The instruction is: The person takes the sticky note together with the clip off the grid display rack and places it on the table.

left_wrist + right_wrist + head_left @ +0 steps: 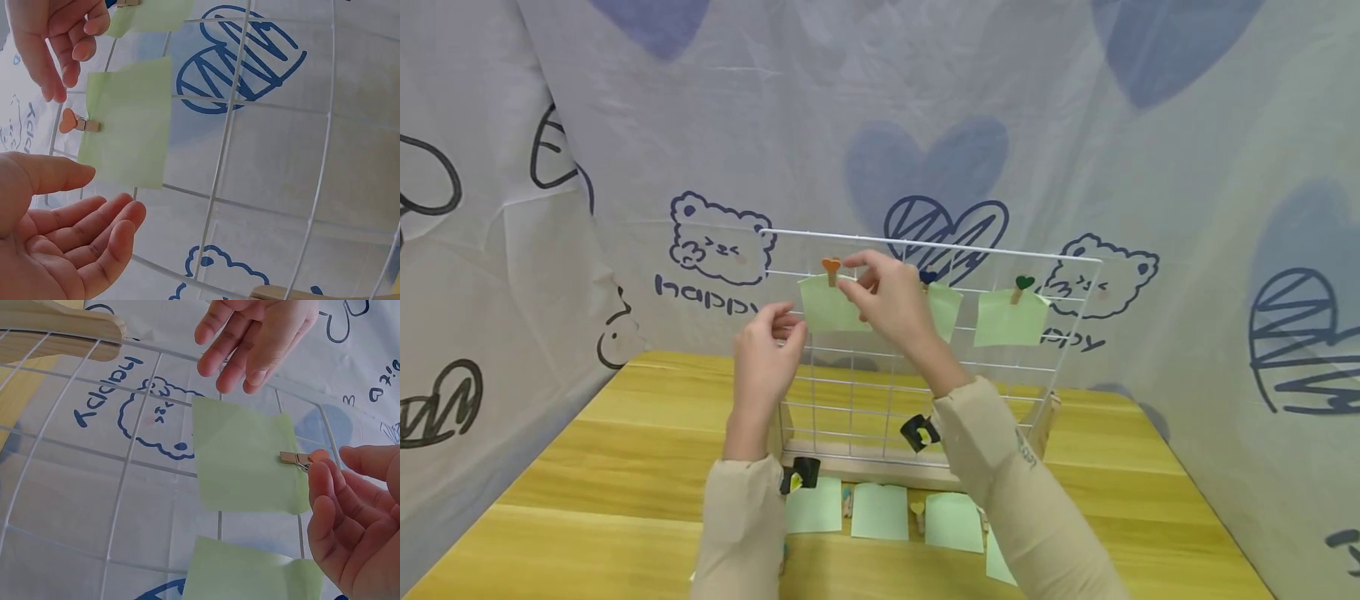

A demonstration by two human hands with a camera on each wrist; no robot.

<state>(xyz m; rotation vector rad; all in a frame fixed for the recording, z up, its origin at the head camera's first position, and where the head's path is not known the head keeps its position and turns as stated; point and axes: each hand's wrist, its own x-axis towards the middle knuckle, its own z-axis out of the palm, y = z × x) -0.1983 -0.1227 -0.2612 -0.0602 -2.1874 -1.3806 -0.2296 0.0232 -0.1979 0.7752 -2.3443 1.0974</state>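
Note:
A pale green paper note (827, 310) hangs from the white wire grid (850, 383) at the left, clipped by a small wooden clothespin with an orange heart (831, 267). My right hand (891, 300) is just right of that clothespin, fingers loosely bent, thumb apart from them. In the left wrist view a gap shows between it and the clothespin (79, 122). My left hand (767, 346) hovers by the note's left edge, fingers relaxed and holding nothing. Two more notes hang to the right, one under a dark blue heart clothespin (928, 277), one under a green heart clothespin (1023, 286).
The grid stands in a wooden base (865, 471) on a wood-grain table (587, 467). Several green notes (880, 512) lie in front of it, with small clothespins (917, 512) between them. A printed cloth (760, 108) hangs behind.

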